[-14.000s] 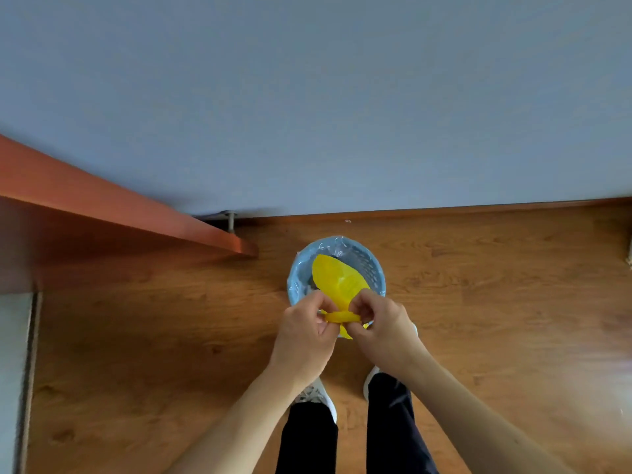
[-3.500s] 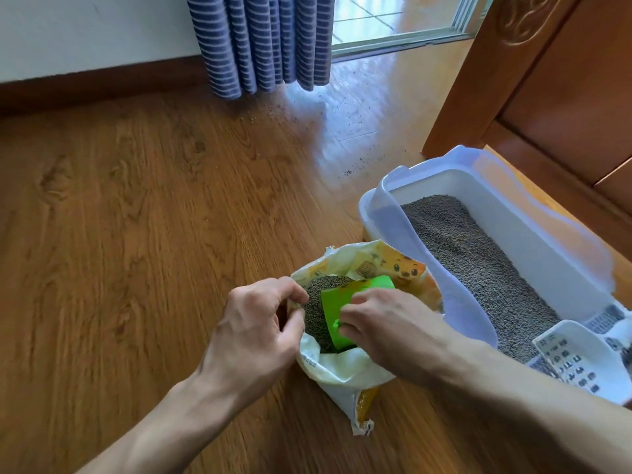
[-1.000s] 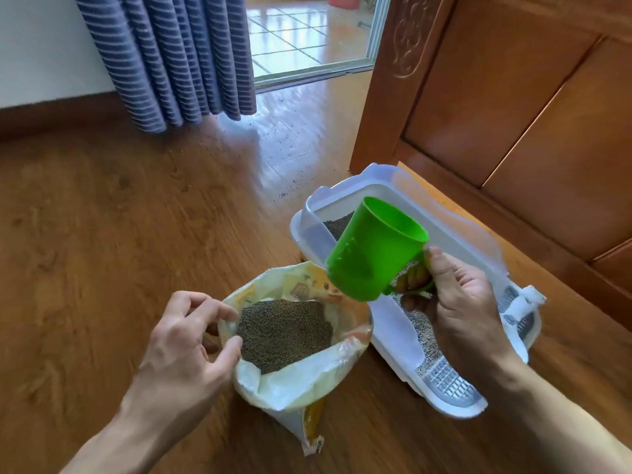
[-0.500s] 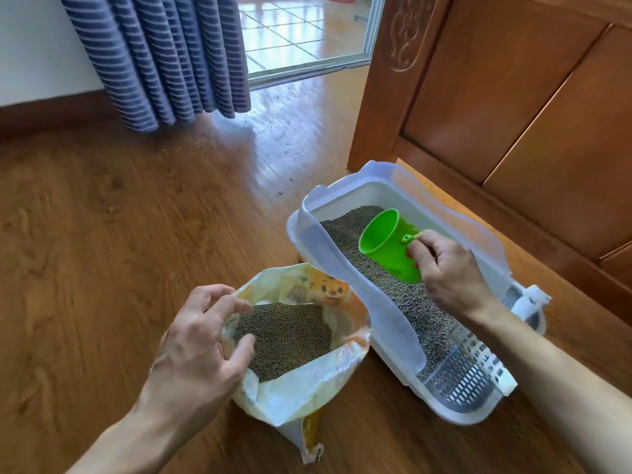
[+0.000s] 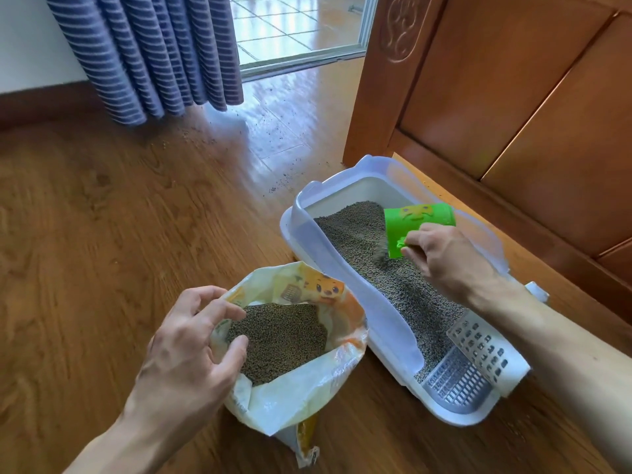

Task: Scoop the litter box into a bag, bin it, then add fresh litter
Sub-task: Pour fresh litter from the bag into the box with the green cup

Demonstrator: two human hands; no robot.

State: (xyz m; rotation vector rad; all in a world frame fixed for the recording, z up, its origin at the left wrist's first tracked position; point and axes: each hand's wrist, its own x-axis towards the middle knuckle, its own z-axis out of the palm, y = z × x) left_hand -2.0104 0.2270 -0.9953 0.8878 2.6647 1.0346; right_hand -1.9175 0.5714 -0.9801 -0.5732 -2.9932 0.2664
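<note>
My right hand [image 5: 448, 258] grips the handle of a green plastic cup [image 5: 419, 224], tipped on its side over the white litter box [image 5: 386, 333]. Grey litter [image 5: 379, 258] pours from the cup's mouth onto the litter lying in the box. My left hand [image 5: 191, 350] pinches the rim of the open yellow-and-white litter bag [image 5: 307, 391], which stands on the floor left of the box and holds more grey granules. A white slotted scoop [image 5: 485, 350] lies at the near end of the box.
A carved wooden door [image 5: 496, 80] stands right behind the litter box. Blue striped curtains [image 5: 147, 53] hang at the back left beside an open doorway. Loose granules [image 5: 277, 179] are scattered over the wooden floor [image 5: 102, 217].
My right hand has tipped the green cup further, so litter now spills out into the box. My left hand stays on the bag's rim.
</note>
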